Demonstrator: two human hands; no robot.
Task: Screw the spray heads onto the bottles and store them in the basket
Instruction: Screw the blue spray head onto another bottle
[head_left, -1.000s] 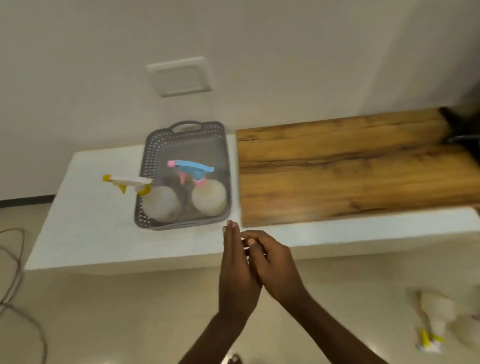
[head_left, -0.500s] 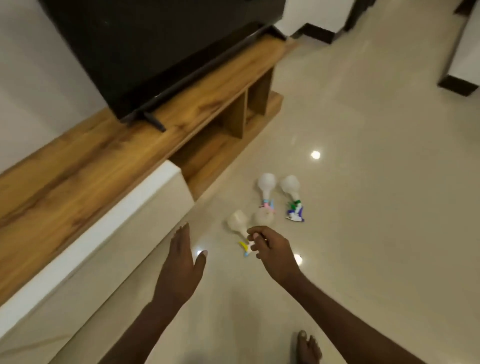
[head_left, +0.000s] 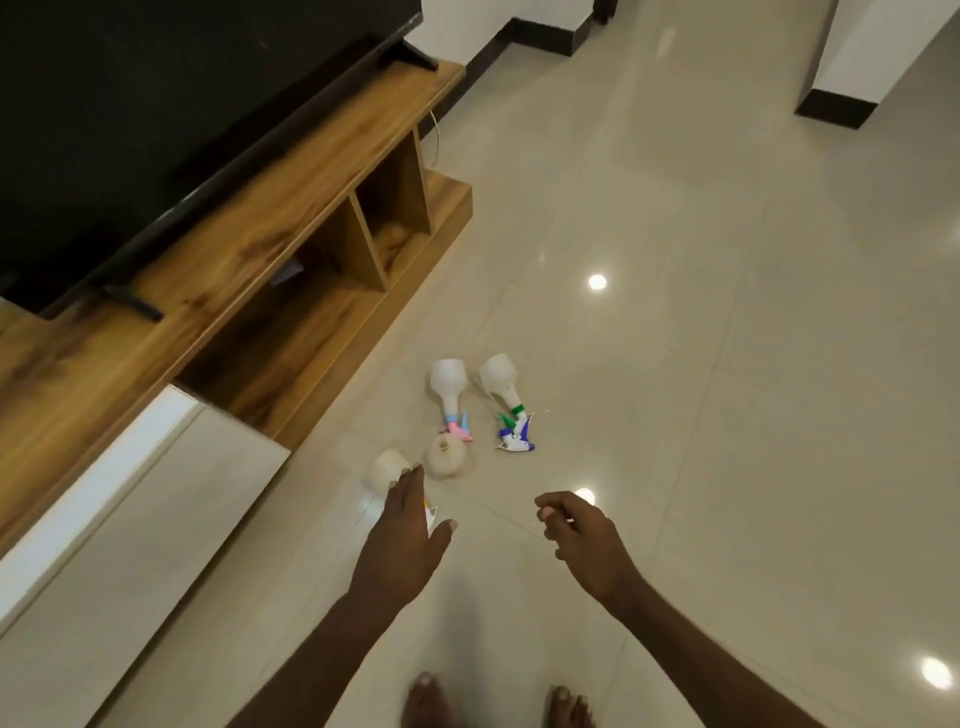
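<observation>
- Four white spray bottles lie in a cluster on the glossy tiled floor (head_left: 727, 415), just off the open end of the wooden TV stand (head_left: 291, 260), which serves as the landmark here.
- The bottle with the pink and blue spray head (head_left: 448, 387) lies on its side, its base pointing away from the person and its head toward them, near the stand's lower shelf.
- The bottle with the green and blue spray head (head_left: 501, 379) lies just beside it, on the side farther from the stand, angled the same way.
- A headless bottle (head_left: 445, 457) sits closer to the person than those two, its open neck showing.
- A fourth bottle (head_left: 383, 467) lies nearest the stand's white section; the left hand (head_left: 402, 540) partly hides it, and a bit of yellow and white shows beside the thumb.
- The left hand is spread flat, fingers straight, holding nothing.
- The right hand (head_left: 576, 535), farther from the stand, has its fingers loosely curled and holds nothing.
- Two bare feet (head_left: 431, 704) show at the bottom edge.
- A dark television (head_left: 156, 104) stands on the stand.
</observation>
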